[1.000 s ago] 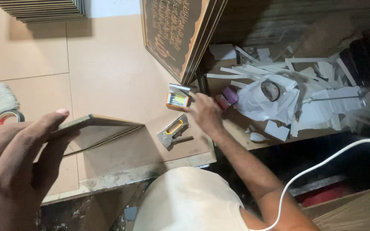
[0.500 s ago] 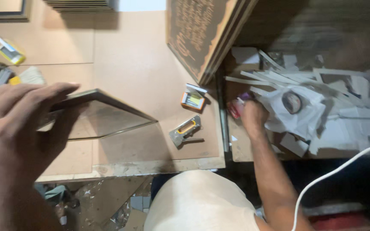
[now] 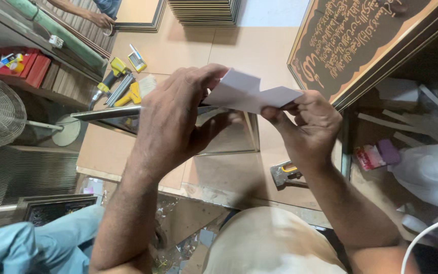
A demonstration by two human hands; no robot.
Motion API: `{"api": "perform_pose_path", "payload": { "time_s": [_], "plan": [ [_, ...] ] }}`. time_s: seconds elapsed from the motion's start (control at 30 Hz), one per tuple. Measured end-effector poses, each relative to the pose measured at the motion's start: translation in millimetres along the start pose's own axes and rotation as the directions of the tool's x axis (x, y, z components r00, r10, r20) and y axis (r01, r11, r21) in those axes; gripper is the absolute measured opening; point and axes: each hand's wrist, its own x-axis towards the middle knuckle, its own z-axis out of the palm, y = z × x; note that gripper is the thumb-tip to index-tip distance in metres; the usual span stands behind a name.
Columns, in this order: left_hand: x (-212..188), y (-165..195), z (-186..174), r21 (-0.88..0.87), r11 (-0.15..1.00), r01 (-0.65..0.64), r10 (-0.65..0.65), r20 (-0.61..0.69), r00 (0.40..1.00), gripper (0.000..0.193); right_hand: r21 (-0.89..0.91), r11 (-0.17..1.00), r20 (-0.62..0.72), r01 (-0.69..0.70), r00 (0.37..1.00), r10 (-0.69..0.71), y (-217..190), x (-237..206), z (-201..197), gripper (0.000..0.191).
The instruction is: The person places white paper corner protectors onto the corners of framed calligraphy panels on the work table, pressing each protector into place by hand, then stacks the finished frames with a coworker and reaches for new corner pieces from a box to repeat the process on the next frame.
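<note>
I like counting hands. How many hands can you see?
3. The left hand grips the frame, the right hand holds white paper, and another person's hand is top left. More may be hidden.

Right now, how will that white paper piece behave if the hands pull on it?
The white paper piece probably stays light and floppy: it already shows a crease between the left hand and right hand. Being thin, it may tear or crumple under a hard tug.

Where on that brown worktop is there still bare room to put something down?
Bare board lies between the yellow tools, the stack of frames and the big dark framed panel. It is crowded around the left hand and right hand holding the white paper, near the stapler.
</note>
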Motion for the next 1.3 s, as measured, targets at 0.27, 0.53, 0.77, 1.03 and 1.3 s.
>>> {"api": "perform_pose_path", "payload": {
  "time_s": [0.27,0.53,0.77,1.03,1.3],
  "plan": [
    [-3,-9,11,-0.020,1.000,0.001,-0.003,-0.079,0.997,0.042,0.026,0.999,-0.060,-0.036,0.997,0.037,22,-6,14,0.022],
    [2,19,-1,0.023,0.993,0.115,-0.117,0.094,0.989,0.026,0.205,0.968,0.232,-0.143,0.968,0.094,21,2,-4,0.026],
    [-9,61,-17,-0.047,0.979,0.200,-0.188,0.189,0.964,0.045,0.173,0.402,0.871,-0.899,0.330,0.363,26,37,20,0.027],
    [-105,125,10,0.130,0.985,0.109,-0.147,0.335,0.931,0.027,-0.691,0.670,0.433,0.269,0.898,0.085,80,-68,-35,0.019],
    [-244,82,244,0.148,0.957,0.248,-0.281,0.269,0.921,0.007,-0.800,0.400,0.597,0.448,0.659,0.457,144,-187,-132,0.067]
  ]
}}
